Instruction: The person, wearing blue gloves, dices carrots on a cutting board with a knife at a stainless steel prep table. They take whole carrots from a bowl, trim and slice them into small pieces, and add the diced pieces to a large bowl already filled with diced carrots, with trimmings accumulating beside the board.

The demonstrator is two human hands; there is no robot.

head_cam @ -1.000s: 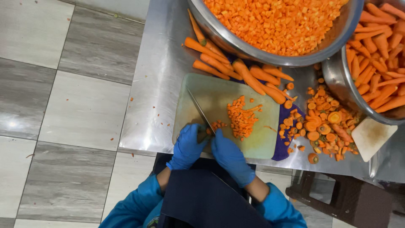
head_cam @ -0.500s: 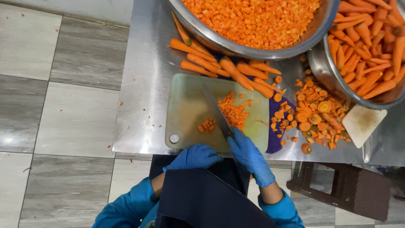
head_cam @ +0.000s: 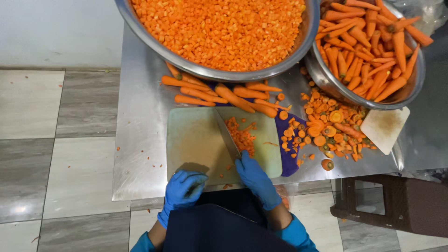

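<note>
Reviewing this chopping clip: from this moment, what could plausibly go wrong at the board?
1. The cutting board overhangs the steel table edge near the left hand; pressure there might tip it.
2. The right hand holds the knife beside the diced carrot pile; loose bits could slide off.
3. Carrot trimmings heaped by the table's edge may fall.
</note>
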